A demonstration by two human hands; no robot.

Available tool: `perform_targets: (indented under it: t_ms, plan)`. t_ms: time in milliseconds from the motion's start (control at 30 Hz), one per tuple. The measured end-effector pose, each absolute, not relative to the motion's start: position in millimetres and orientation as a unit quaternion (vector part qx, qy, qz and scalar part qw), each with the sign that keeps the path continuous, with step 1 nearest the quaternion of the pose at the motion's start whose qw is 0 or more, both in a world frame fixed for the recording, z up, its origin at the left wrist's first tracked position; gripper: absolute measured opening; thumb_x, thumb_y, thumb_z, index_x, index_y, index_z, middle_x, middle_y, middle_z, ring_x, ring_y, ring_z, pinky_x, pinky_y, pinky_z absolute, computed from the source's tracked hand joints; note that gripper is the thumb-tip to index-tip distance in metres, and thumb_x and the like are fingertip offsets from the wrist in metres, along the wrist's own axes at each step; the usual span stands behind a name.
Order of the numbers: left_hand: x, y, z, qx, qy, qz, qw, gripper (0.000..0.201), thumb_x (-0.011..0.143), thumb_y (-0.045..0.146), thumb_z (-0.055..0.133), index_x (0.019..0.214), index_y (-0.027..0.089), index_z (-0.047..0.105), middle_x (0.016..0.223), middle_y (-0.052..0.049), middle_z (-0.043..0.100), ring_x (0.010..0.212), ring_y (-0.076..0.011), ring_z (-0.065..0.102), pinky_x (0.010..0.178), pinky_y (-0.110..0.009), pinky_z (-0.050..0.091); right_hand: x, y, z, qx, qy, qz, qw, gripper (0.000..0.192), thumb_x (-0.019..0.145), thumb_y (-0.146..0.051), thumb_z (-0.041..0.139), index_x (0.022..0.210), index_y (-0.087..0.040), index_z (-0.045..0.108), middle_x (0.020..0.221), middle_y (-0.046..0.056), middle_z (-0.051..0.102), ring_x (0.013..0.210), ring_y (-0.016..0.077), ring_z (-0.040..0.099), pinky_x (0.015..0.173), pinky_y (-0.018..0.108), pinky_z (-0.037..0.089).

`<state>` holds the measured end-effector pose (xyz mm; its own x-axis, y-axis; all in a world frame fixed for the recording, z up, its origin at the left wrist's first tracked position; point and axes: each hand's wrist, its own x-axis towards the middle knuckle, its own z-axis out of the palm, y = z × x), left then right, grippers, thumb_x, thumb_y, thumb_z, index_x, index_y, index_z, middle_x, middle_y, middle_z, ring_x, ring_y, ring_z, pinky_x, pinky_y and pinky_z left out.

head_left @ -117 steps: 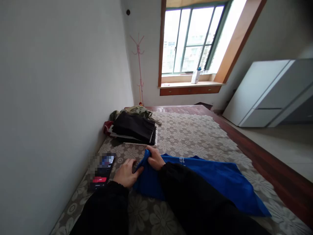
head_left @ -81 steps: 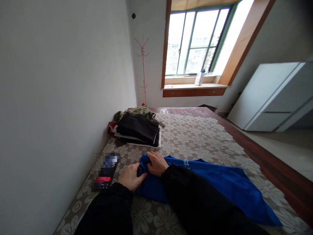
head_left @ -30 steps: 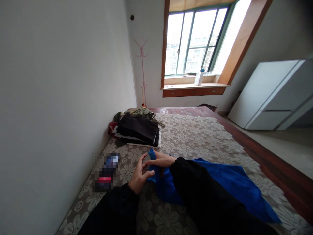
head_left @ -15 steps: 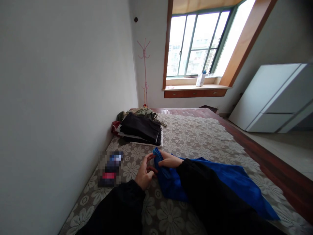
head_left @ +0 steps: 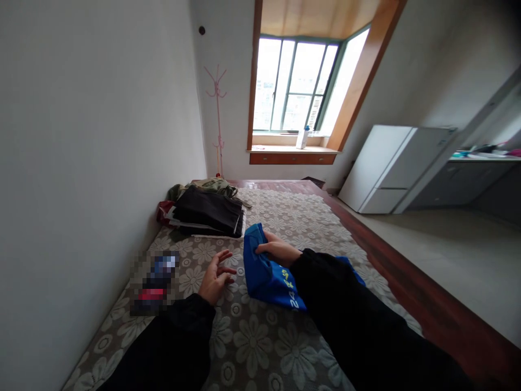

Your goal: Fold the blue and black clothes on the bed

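Observation:
A blue garment with yellow and white print lies bunched on the flower-patterned bed cover. My right hand grips its upper edge, holding a fold up off the bed. My left hand rests flat on the cover just left of the garment, fingers spread, holding nothing. Both arms wear black sleeves. My right sleeve hides part of the garment's right side.
A pile of dark folded clothes sits by the wall beyond the hands. A phone lies at the left near the wall. A pink coat stand, a window sill with a bottle and a white cabinet stand farther off.
My left hand has let go of the blue garment and moved left onto the cover. My right hand has folded the garment into a more compact bundle. The view has swung to the right.

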<state>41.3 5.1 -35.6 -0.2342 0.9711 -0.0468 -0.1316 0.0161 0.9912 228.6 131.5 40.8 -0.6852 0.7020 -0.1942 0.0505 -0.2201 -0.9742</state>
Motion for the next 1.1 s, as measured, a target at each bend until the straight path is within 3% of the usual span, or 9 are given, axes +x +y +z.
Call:
perform_targets:
  t_ms: [233, 367, 533, 633, 733, 800, 900, 1033, 1100]
  plan:
    - [32, 14, -35, 0.314, 0.521, 0.613, 0.504, 0.053, 0.072, 0.032, 0.066, 0.123, 0.021, 0.061, 0.136, -0.013, 0.064, 0.105, -0.0237, 0.070, 0.076, -0.033, 0.059, 189, 127, 59, -0.287, -0.579, 0.734, 0.209, 0.041, 0.055, -0.017, 0.081, 0.085, -0.022, 0.052, 0.066, -0.008, 0.062, 0.056, 0.0121, 0.063, 0.047, 0.020, 0.051]
    - [26, 17, -31, 0.278, 0.520, 0.621, 0.516, 0.050, 0.082, 0.051, 0.056, 0.124, 0.023, 0.062, 0.122, -0.011, 0.072, 0.107, -0.0275, 0.071, 0.075, -0.035, 0.060, 177, 120, 65, -0.251, -0.557, 0.762, 0.214, 0.045, 0.056, -0.016, 0.084, 0.087, -0.023, 0.052, 0.068, -0.008, 0.063, 0.059, 0.0131, 0.066, 0.053, 0.023, 0.057]
    - [31, 13, -23, 0.296, 0.507, 0.607, 0.536, 0.052, 0.091, 0.060, 0.044, 0.129, 0.028, 0.057, 0.143, -0.010, 0.061, 0.120, -0.0262, 0.066, 0.082, -0.035, 0.059, 206, 117, 68, -0.233, -0.503, 0.797, 0.241, 0.041, 0.059, -0.011, 0.078, 0.091, -0.021, 0.055, 0.074, -0.005, 0.067, 0.065, 0.0143, 0.069, 0.061, 0.025, 0.060]
    - [38, 7, -24, 0.324, 0.534, 0.617, 0.478, 0.055, 0.089, 0.064, 0.050, 0.128, 0.025, 0.053, 0.144, -0.014, 0.055, 0.118, -0.0271, 0.065, 0.076, -0.034, 0.058, 232, 121, 65, -0.243, -0.480, 0.803, 0.257, 0.036, 0.062, -0.010, 0.075, 0.090, -0.021, 0.055, 0.078, -0.003, 0.070, 0.065, 0.0140, 0.069, 0.064, 0.026, 0.061]
    - [45, -2, -26, 0.423, 0.600, 0.596, 0.325, 0.063, 0.079, 0.071, 0.060, 0.118, 0.023, 0.049, 0.114, -0.010, 0.063, 0.097, -0.0256, 0.067, 0.060, -0.031, 0.054, 252, 126, 60, -0.266, -0.466, 0.798, 0.274, 0.034, 0.062, -0.009, 0.074, 0.086, -0.021, 0.054, 0.077, -0.003, 0.070, 0.060, 0.0128, 0.067, 0.062, 0.026, 0.061]
    - [51, -9, -26, 0.507, 0.632, 0.536, 0.238, 0.068, 0.069, 0.068, 0.073, 0.114, 0.024, 0.046, 0.092, -0.002, 0.062, 0.080, -0.0222, 0.065, 0.056, -0.030, 0.049, 257, 127, 58, -0.273, -0.461, 0.798, 0.276, 0.035, 0.060, -0.008, 0.074, 0.086, -0.021, 0.054, 0.078, -0.003, 0.070, 0.059, 0.0124, 0.066, 0.062, 0.026, 0.060]
    - [60, -16, -23, 0.595, 0.658, 0.414, 0.204, 0.075, 0.065, 0.059, 0.082, 0.119, 0.024, 0.041, 0.083, 0.002, 0.065, 0.065, -0.0205, 0.065, 0.059, -0.033, 0.049, 254, 123, 58, -0.262, -0.468, 0.801, 0.268, 0.035, 0.061, -0.008, 0.074, 0.088, -0.020, 0.055, 0.077, -0.003, 0.070, 0.061, 0.0130, 0.067, 0.062, 0.026, 0.060]
    - [70, -22, -17, 0.613, 0.669, 0.367, 0.206, 0.065, 0.082, 0.037, 0.066, 0.136, 0.021, 0.034, 0.089, -0.004, 0.075, 0.076, -0.0274, 0.074, 0.071, -0.040, 0.053, 240, 115, 61, -0.243, -0.487, 0.795, 0.268, 0.038, 0.062, -0.010, 0.074, 0.094, -0.021, 0.057, 0.078, -0.004, 0.070, 0.066, 0.0149, 0.070, 0.064, 0.028, 0.061]
    - [72, -25, -16, 0.621, 0.669, 0.364, 0.183, 0.073, 0.084, 0.032, 0.061, 0.147, 0.020, 0.027, 0.084, -0.003, 0.074, 0.074, -0.0287, 0.074, 0.069, -0.040, 0.054, 234, 113, 61, -0.236, -0.488, 0.793, 0.276, 0.040, 0.062, -0.010, 0.074, 0.097, -0.021, 0.057, 0.080, -0.003, 0.071, 0.068, 0.0157, 0.071, 0.064, 0.028, 0.061]
